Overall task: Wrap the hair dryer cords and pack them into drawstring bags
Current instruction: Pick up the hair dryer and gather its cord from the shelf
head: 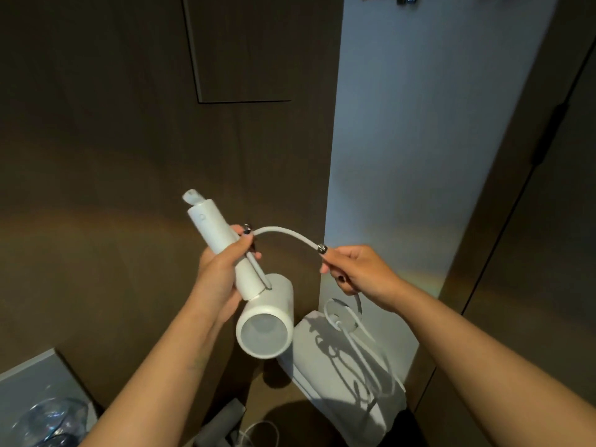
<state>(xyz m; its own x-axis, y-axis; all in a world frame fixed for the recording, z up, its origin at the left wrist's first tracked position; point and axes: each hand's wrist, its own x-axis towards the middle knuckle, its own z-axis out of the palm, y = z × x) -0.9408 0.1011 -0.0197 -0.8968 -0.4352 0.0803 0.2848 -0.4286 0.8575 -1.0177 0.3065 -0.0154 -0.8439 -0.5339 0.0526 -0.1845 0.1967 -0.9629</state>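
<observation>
Head view, looking down. The left hand [219, 279] is curled round the handle of a white hair dryer [245, 285], held in the air with the handle pointing up and away and the round barrel opening facing the camera. The white cord [287, 233] lies along the handle under the left fingers [245, 245], leaves the hand near the thumb, and arches to the right. The right hand [358, 269] pinches the cord between thumb and forefinger, the other fingers curled in; below it the rest of the cord hangs in loose loops. These loops hang in front of a pale grey bag [380, 411], which lies below the dryer at the lower middle, with the cord's shadow across it. A lit grey strip [419, 124] runs between dark brown panels [96, 140].
</observation>
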